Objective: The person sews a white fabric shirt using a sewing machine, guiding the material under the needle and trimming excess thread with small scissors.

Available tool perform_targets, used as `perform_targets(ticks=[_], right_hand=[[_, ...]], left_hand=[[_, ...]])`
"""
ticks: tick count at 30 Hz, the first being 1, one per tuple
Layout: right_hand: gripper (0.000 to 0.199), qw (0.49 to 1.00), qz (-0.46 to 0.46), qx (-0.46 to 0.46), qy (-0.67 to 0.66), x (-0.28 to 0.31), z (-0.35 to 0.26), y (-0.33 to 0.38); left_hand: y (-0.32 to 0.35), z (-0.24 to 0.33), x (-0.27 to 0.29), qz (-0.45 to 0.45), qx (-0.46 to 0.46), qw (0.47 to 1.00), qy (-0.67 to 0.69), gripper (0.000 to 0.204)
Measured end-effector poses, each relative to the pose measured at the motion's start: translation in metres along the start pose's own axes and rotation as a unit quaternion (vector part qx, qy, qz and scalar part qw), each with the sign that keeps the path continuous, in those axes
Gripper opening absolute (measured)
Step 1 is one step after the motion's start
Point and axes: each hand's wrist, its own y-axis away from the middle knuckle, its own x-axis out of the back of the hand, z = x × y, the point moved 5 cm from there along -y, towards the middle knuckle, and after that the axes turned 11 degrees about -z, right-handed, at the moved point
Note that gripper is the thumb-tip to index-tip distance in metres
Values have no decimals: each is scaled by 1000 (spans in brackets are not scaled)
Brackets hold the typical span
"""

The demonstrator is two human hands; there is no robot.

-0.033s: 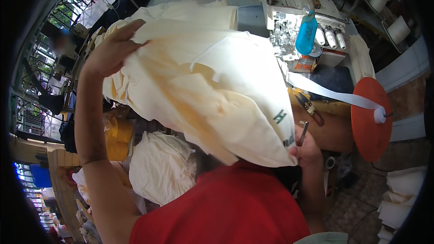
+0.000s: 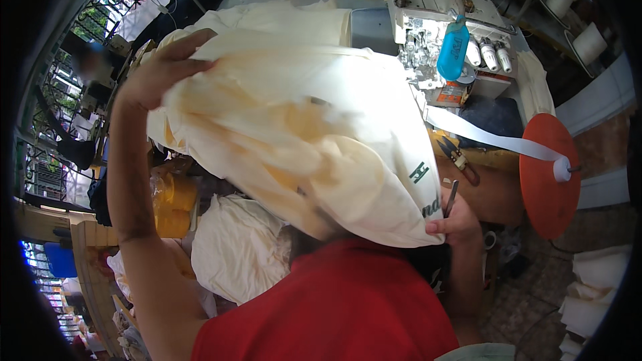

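A cream garment [image 2: 374, 107] with dark green printing near its right edge is stretched between my hands, partly blurred. My left hand [image 2: 164, 70] grips its far left part between thumb and fingers. At the near right corner, my right hand [image 2: 460, 219] pinches the cloth and also keeps a slim grey metal tool [image 2: 452, 195] between its fingers; its exact kind is unclear. Beyond the garment stands a sewing machine [image 2: 428, 40] with its lamp lit. More cream cloth [image 2: 287, 23] lies underneath on the table.
A blue bottle-shaped object [image 2: 453, 50] hangs before the machine. White tape [image 2: 488, 137] runs from it to an orange disc reel [image 2: 550, 187]. Thread snips [image 2: 460, 160] lie right of the garment. A cream cloth bundle [image 2: 237, 247] sits at my left, near a yellow container [image 2: 175, 204].
The garment has shifted and its folds have changed, with more of the print showing. My left hand has moved slightly left; my right hand slightly right.
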Motion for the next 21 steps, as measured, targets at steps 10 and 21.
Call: perform_targets(ticks=[10, 21], right_hand=[[35, 994, 101, 39, 34, 13, -13, 28], [21, 956, 255, 66, 129, 25, -14, 32]], left_hand=[[-98, -20, 138, 95, -105, 985, -94, 58], [-153, -11, 117, 140, -153, 821, -532, 52]])
